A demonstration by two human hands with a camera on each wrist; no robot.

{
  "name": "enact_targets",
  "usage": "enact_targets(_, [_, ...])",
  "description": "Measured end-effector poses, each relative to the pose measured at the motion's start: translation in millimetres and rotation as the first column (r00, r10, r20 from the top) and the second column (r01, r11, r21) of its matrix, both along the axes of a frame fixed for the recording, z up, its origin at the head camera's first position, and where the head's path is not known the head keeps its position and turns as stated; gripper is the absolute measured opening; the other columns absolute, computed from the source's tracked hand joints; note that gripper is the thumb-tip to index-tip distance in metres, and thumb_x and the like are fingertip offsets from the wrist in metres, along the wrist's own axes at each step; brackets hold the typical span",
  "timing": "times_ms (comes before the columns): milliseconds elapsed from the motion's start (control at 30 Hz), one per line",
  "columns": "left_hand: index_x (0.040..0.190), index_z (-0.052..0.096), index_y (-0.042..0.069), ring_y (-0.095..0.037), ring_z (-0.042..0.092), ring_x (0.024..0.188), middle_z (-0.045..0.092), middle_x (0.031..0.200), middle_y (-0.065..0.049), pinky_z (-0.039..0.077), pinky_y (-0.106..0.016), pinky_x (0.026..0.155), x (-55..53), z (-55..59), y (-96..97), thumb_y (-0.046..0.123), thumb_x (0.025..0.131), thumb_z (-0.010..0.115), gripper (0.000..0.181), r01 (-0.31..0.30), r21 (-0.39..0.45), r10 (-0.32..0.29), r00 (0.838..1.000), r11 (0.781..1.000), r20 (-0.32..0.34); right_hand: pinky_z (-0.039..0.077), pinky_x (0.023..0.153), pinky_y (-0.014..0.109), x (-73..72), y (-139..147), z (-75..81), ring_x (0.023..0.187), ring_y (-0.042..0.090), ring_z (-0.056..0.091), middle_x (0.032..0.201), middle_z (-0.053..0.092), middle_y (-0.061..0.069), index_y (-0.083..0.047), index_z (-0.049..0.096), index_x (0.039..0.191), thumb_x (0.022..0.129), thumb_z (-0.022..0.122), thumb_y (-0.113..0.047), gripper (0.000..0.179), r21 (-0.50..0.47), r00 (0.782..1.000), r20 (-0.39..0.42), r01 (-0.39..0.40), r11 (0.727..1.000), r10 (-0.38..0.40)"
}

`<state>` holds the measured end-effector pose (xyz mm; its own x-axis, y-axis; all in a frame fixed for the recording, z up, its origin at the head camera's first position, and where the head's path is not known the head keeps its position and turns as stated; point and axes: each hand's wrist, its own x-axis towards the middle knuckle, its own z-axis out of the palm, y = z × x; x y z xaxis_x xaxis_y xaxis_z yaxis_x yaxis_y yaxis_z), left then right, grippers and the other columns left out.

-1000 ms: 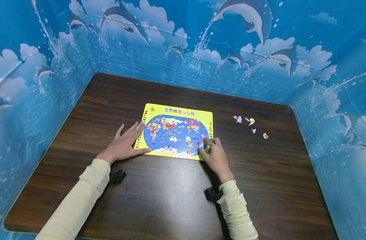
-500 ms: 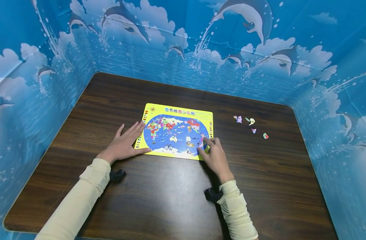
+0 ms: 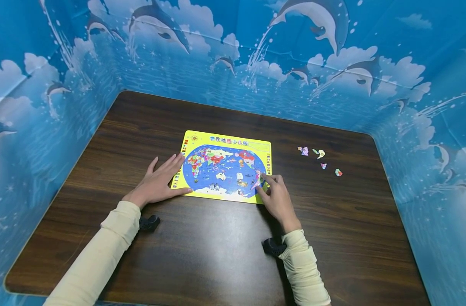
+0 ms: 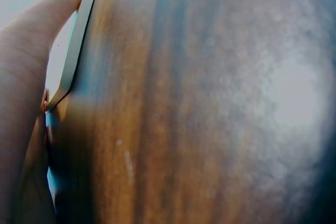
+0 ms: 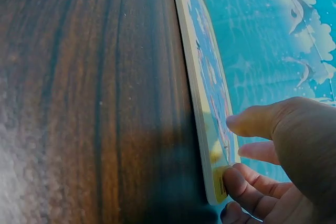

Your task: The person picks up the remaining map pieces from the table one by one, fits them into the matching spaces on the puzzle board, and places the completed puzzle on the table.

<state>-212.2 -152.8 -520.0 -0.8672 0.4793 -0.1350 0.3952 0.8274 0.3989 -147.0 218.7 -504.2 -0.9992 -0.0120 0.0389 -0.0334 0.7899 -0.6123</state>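
Observation:
A yellow-bordered world map puzzle board (image 3: 225,174) lies flat near the table's middle in the head view. My left hand (image 3: 160,180) is spread over its left edge, thumb along the lower left corner; in the left wrist view the thumb (image 4: 37,35) rests on the board. My right hand (image 3: 276,195) is at the lower right of the map, thumb and index finger apart around the pink South America part (image 3: 257,178). In the right wrist view the thumb (image 5: 252,121) touches the board's face, with the other fingers bent by its edge. No loose piece shows in the right hand.
Several small coloured puzzle pieces lie on the table to the right of the board, among them a purple one (image 3: 305,151), a pale yellow one (image 3: 321,154) and a red-green one (image 3: 338,172). A blue dolphin curtain (image 3: 217,85) surrounds the brown table (image 3: 351,238).
My right hand has shifted slightly right, its thumb pulling back so more of the pink South America part shows. My left hand stays in place.

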Motion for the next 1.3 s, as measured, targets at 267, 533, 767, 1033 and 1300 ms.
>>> enact_targets(267, [0.157,0.007,0.021,-0.018,0.002,0.149,0.002,0.163,0.004,-0.009,-0.057,0.114,0.6,0.0,-0.9,0.08,0.078,0.051,0.108,-0.003,-0.009,0.003,1.0,1.0,0.0,0.041,0.056,0.03,3.1,-2.2,0.5,0.07,0.017,0.049,0.107,0.049,0.011,-0.012,0.059,0.135,0.092,0.067,-0.026,0.046,0.006,1.0,-0.005,-0.007,1.0,0.007])
enact_targets(533, [0.157,0.008,0.02,-0.019,0.003,0.149,0.002,0.163,0.003,-0.009,-0.057,0.114,0.8,2.1,-1.7,0.078,0.079,0.052,0.107,-0.003,-0.006,0.003,1.0,1.0,0.001,0.037,0.051,0.03,1.7,-12.3,-4.0,0.061,0.017,0.043,0.107,0.048,0.012,-0.014,0.057,0.137,0.09,0.069,-0.036,0.053,0.069,0.999,-0.037,0.021,0.997,-0.019])
enact_targets(767, [0.157,0.008,0.02,-0.019,0.003,0.149,0.002,0.163,0.002,-0.009,-0.058,0.114,0.5,2.1,-1.0,0.078,0.079,0.052,0.107,0.002,-0.004,-0.002,1.0,1.0,0.004,0.038,0.053,0.03,1.7,-12.3,-3.3,0.065,0.018,0.045,0.106,0.048,0.011,-0.012,0.056,0.138,0.092,0.067,-0.035,0.053,0.058,0.998,-0.014,0.056,0.997,-0.055])
enact_targets(1033, [0.157,0.009,0.02,-0.019,0.003,0.149,0.003,0.163,0.002,-0.009,-0.057,0.114,-4.3,5.0,1.1,0.077,0.079,0.053,0.106,0.01,-0.002,-0.01,1.0,1.0,-0.012,0.04,0.055,0.031,0.9,-5.5,1.2,0.066,0.016,0.047,0.102,0.049,0.01,-0.011,0.057,0.136,0.098,0.058,-0.025,0.041,-0.026,0.997,-0.056,0.049,0.998,-0.05])
enact_targets(1300, [0.157,0.006,0.021,-0.018,0.002,0.149,0.0,0.163,0.004,-0.01,-0.055,0.114,-5.7,14.5,0.2,0.079,0.079,0.051,0.107,0.011,-0.005,-0.011,0.998,1.0,-0.062,0.043,0.058,0.03,2.1,2.2,8.0,0.07,0.016,0.048,0.103,0.053,0.011,-0.007,0.058,0.135,0.099,0.055,-0.014,0.037,-0.103,0.986,-0.163,0.022,0.994,-0.039])
